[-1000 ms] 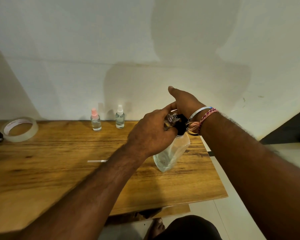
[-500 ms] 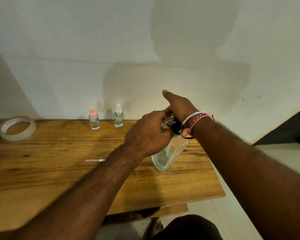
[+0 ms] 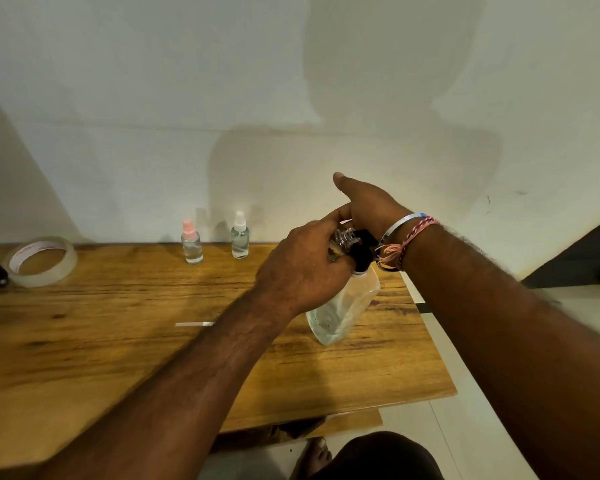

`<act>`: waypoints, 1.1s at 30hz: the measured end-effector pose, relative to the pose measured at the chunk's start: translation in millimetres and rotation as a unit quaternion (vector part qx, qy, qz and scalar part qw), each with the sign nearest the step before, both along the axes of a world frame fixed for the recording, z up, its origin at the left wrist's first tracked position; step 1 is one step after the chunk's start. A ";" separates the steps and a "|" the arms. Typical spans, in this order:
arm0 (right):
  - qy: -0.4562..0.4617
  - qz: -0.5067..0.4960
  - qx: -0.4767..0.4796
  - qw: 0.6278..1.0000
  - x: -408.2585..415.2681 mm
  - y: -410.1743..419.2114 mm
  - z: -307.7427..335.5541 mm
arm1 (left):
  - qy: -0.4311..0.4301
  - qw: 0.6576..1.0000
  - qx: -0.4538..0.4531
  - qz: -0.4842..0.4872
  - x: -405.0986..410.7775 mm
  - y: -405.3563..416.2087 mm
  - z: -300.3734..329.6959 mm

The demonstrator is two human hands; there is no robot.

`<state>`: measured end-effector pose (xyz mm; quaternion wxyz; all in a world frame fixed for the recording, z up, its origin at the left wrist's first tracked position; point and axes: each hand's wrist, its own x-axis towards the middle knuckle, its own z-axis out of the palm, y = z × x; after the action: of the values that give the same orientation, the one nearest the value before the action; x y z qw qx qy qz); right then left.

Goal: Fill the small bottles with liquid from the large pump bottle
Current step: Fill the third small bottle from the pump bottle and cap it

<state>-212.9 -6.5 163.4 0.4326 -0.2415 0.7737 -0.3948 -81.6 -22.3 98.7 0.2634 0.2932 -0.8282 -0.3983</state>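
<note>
The left hand [image 3: 302,271] curled around a small clear bottle [image 3: 342,242], held at the black pump [image 3: 362,251] of the large pump bottle [image 3: 343,306]. The right hand [image 3: 368,206] pressed the pump, thumb extended. Two small spray bottles, pink-capped [image 3: 191,241] and white-capped [image 3: 240,235], stood at the table's [image 3: 118,341] far edge, tape roll [image 3: 42,259] far left.

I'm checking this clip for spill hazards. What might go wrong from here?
1. The large pump bottle is tilted while the right hand presses its black pump; it might slip or tip.
2. The left hand holds a small clear bottle at the nozzle; liquid may miss the opening and wet the wooden table.
</note>
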 end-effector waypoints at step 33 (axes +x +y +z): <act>-0.005 0.007 0.011 1.000 -2.3 -2.9 0.5 | 0.003 1.000 0.010 0.016 -0.7 5.7 3.0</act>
<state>-215.2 -9.4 163.9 0.4418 -0.2398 0.7743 -0.3843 -82.3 -16.5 101.7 0.2689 0.3079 -0.8187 -0.4033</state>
